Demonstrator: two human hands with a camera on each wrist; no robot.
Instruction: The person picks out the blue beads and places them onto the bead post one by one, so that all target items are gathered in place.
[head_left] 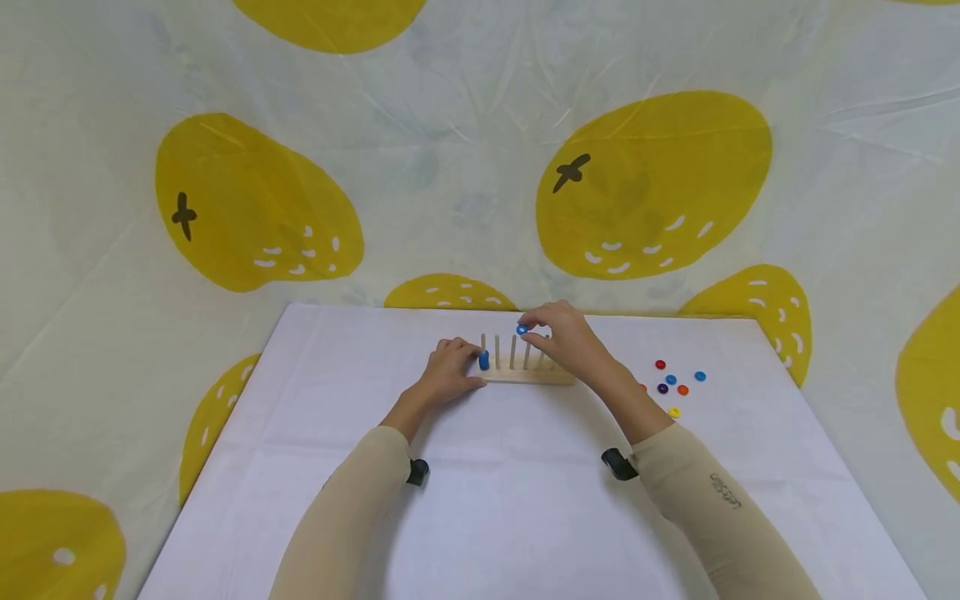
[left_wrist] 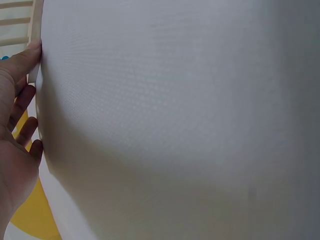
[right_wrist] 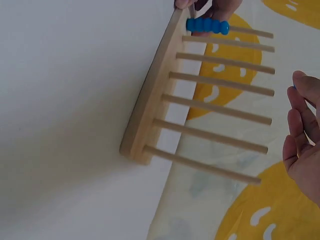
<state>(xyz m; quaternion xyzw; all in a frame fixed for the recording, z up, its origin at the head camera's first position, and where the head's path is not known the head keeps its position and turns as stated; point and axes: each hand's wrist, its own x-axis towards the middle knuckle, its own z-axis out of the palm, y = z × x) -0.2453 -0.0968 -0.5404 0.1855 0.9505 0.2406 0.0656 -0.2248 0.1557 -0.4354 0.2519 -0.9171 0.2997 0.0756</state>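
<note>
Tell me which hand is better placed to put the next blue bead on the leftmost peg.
Probably the right hand: it pinches a blue bead above the pegs, while the left hand holds the end of the rack.

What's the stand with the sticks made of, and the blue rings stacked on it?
The peg stand looks like plain, unpainted wood: it's pale tan and dull. The stacked blue rings seem to be smooth plastic, because they're evenly bright and slightly shiny, but painted wood is possible.
</note>
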